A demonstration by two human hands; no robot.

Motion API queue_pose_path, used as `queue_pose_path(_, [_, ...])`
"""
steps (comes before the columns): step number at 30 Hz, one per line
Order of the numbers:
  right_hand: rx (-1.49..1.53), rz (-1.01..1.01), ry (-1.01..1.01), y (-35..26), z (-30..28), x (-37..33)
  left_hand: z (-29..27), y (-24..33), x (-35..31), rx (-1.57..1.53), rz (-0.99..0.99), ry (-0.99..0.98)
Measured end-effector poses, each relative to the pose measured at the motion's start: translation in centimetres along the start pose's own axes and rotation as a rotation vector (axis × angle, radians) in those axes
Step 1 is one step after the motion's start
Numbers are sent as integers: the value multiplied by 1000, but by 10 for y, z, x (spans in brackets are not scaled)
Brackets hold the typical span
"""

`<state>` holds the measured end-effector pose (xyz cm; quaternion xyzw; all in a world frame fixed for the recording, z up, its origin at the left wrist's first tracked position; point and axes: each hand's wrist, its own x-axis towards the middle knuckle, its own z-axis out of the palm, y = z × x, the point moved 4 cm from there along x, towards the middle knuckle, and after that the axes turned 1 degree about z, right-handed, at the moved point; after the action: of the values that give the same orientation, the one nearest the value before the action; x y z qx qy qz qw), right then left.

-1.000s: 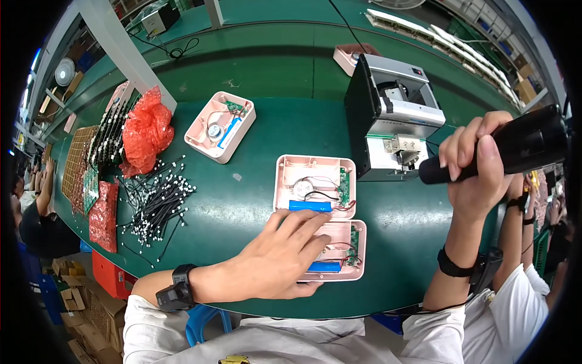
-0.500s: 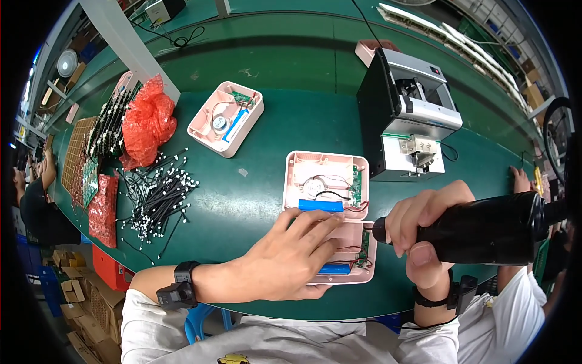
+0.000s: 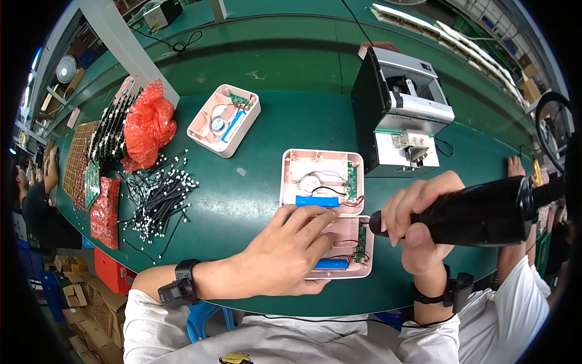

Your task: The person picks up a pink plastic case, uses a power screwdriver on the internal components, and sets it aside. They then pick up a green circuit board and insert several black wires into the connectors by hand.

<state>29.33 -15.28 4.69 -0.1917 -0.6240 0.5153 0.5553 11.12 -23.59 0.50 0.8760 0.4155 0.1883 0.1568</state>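
Note:
My right hand is wrapped round a black electric screwdriver, held nearly level. Its tip reaches the upper right corner of the nearer pink plastic case, beside a green circuit board. My left hand grips that case across its left part, thumb at the near edge and fingers bent over the far side. Inside lies a blue battery, partly under my fingers. Touching its far side is a second open pink case with a round speaker, wires and another blue battery.
A third pink case sits farther left. Black cables with white connectors lie piled by red bubble wrap and stacked circuit boards. A black and silver machine stands at the back right. Another person's arm is at right.
The whole view has shifted slightly. The screwdriver's rear end has swung a little away from me, while its tip stays at the same case corner. My left hand keeps its hold.

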Motion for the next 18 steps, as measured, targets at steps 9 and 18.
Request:
queue_pose_path(9, [-270,-372,93,-42,-52,75,-6,-15,3,33,-74,19])
queue_pose_path(18, [-22,-137,-35,-37,-13,38,-9,-42,6,21,-78,95])
